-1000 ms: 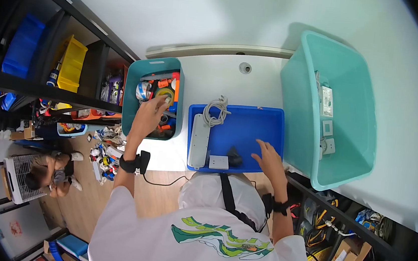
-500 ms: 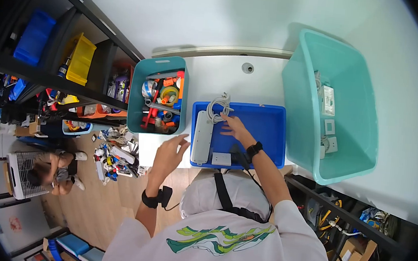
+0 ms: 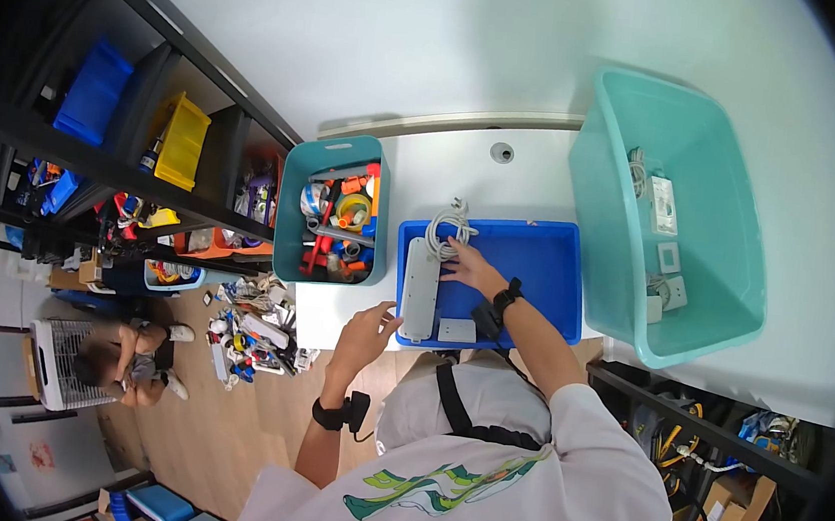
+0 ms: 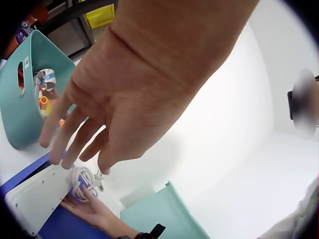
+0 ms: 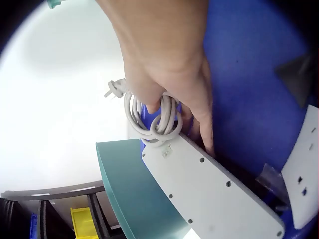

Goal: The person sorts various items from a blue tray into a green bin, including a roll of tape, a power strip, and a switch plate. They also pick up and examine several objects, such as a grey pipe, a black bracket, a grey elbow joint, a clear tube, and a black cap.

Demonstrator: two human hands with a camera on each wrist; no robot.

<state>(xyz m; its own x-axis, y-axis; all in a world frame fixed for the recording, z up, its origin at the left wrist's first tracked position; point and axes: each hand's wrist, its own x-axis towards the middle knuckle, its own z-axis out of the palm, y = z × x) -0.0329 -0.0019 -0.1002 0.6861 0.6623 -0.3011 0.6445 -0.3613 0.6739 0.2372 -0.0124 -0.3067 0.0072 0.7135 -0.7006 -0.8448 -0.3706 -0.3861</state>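
Note:
A white power strip lies face down along the left side of a blue tray, its screw holes showing. Its grey cord is coiled at the far end, with the plug sticking out. My right hand pinches the coil, thumb on one side and fingers down beside the strip's edge. Close to the strip's near left end, my left hand hovers with relaxed fingers and holds nothing. A white socket plate sits at the tray's near edge, beside a dark piece.
To the left stands a teal bin full of mixed parts. A tall mint bin at the right holds several white sockets. Shelves line the left; a person sits on the floor beyond a pile of parts.
My left hand has come out of the teal bin and moved toward the strip's near end. The right hand has crossed the tray from its right side to the coiled cord.

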